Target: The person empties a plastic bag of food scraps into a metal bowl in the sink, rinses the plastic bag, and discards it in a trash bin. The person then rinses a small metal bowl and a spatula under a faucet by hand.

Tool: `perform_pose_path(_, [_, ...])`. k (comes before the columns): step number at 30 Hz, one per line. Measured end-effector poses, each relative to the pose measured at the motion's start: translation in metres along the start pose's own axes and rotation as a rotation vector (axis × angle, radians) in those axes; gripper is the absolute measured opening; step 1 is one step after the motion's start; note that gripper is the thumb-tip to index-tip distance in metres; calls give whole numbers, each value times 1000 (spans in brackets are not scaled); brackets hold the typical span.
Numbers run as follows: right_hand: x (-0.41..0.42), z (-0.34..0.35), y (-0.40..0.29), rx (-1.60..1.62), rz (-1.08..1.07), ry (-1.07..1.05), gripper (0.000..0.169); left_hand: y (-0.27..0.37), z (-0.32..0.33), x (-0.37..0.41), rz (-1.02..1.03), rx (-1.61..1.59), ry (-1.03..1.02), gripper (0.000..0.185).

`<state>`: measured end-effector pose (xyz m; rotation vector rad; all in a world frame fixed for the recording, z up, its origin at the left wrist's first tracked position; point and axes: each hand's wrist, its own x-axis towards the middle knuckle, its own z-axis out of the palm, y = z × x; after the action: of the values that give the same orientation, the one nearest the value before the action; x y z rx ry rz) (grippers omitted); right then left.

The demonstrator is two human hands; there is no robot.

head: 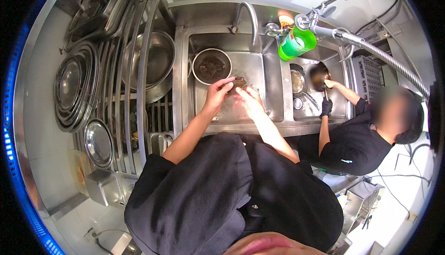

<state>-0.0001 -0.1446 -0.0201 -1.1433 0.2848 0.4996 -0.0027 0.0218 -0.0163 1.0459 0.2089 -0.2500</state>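
Note:
Over the large left basin of a stainless steel sink (274, 95), my left hand (219, 93) and my right hand (249, 101) hold a dark brown, limp piece of something (238, 83) between them. Its exact kind is unclear; the fingertips of both hands are on it. Just beyond my left hand, a round metal pot (212, 50) stands in the basin with similar dark, wet material (209, 68) inside. A curved metal faucet (253, 21) rises at the sink's back edge.
At right, a co-worker handles a dark pan (317, 77) in the smaller basin, near another pan (297, 81). A green container (297, 44) sits on the divider's back end beneath a spray hose (375, 49). Left are metal racks with a large bowl (158, 58) and trays.

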Motion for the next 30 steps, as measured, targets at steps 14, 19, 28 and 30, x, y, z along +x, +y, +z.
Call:
perform_pose_path(14, [-32, 21, -75, -1205, -1207, 14, 23, -9, -22, 42, -470, -367, -338, 75])
perform_pose_path(19, [-26, -10, -37, -931, -816, 272, 29, -57, -51, 57, -579, 209, -194, 75])
perform_pose_path(28, [-32, -13, -30, -1176, -1008, 48, 32, -58, -49, 52, -778, 268, -327, 81])
perform_pose_path(30, [-27, -10, -33, -1276, -1137, -35, 33, -28, -36, 40, -734, -42, -446, 75])
